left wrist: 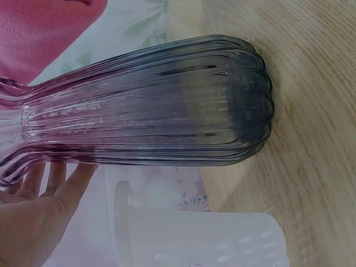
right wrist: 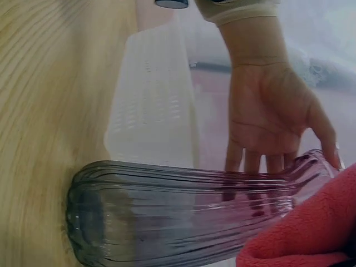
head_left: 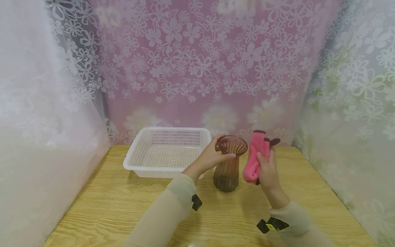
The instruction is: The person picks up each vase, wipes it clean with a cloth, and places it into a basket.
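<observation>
A ribbed glass vase (head_left: 226,175), purplish at its flared rim and smoky grey toward the base, stands upright on the wooden table. My left hand (head_left: 211,156) grips it at the neck, with the thumb across the near side just under the rim and the fingers behind. In the right wrist view the fingers of that left hand (right wrist: 264,117) show partly through the glass. To the right of the vase, my right hand (head_left: 269,171) holds a folded pink fleecy cloth (head_left: 255,157) with dark brown edging, raised close beside the rim. A dark rounded flap sticks out above the right fingers.
A white perforated plastic basket (head_left: 139,168) sits on the table (head_left: 108,212) just left of the vase, behind my left forearm. Flower-patterned curtains (head_left: 203,68) enclose the table at the back and both sides.
</observation>
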The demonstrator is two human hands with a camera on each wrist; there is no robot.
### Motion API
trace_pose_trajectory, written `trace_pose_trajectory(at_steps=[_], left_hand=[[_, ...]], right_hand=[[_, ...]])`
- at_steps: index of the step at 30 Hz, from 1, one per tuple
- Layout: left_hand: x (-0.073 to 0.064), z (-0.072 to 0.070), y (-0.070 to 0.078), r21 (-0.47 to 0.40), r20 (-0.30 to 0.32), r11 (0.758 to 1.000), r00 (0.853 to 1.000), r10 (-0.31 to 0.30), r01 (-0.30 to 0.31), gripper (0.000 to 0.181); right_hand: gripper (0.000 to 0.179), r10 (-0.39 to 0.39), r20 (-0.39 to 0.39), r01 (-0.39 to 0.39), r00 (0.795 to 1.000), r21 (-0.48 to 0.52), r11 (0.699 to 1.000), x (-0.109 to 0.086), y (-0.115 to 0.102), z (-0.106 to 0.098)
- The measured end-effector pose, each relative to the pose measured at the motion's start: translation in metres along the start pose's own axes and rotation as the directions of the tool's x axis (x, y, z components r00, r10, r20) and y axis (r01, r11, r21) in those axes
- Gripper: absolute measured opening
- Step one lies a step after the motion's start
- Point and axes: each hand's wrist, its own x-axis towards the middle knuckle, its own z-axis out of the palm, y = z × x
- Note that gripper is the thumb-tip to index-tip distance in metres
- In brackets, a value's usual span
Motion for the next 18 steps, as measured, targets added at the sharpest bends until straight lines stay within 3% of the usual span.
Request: trace_pose_trajectory(at_steps=[3,9,18], left_hand=[[0.000,0.000,0.000,0.000,0.004,1.000,1.000,0.002,-0.002,0.095],[0.000,-0.001,0.000,-0.001,0.008,1.000,1.000,0.006,-0.006,0.097],[-0.001,0.000,0.001,-0.018,-0.001,1.000,1.000,0.013,-0.013,0.096]], right_hand=[[0.027,-0.049,-0.028,0.051,0.998,0.056,0.997,0.000,0.009,0.006],[0.027,-0.066,-0.082,0.075,0.994,0.108,0.991,0.000,0.020,0.018],[0.028,-0.097,-0.136,0.111,0.986,0.099,0.989,-0.001,0.033,0.035]])
